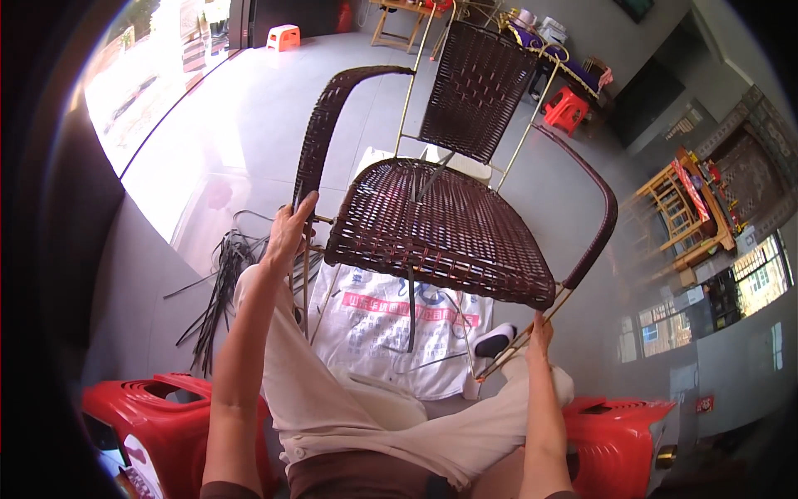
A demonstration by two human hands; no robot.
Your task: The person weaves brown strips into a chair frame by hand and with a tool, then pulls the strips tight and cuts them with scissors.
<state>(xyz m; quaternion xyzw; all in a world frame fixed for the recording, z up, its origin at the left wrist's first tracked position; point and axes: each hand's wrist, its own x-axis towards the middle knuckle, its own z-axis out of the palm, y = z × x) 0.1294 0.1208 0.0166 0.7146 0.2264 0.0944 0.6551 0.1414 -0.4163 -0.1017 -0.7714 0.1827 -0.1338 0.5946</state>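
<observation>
A glossy grey floor (349,54) carries a white sack (374,330) below centre frame. Dark strips (223,268) lie left of it.

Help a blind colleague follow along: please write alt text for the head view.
A dark brown woven chair is being held, the front end of one armrest in the left hand and the metal frame below the seat in the right hand. Below lies a white printed sack, with loose dark strips to its left.

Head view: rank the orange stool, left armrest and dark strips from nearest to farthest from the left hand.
1. Left armrest: touching the left hand.
2. Dark strips: lower, left of the chair.
3. Orange stool: far back, upper left.
</observation>
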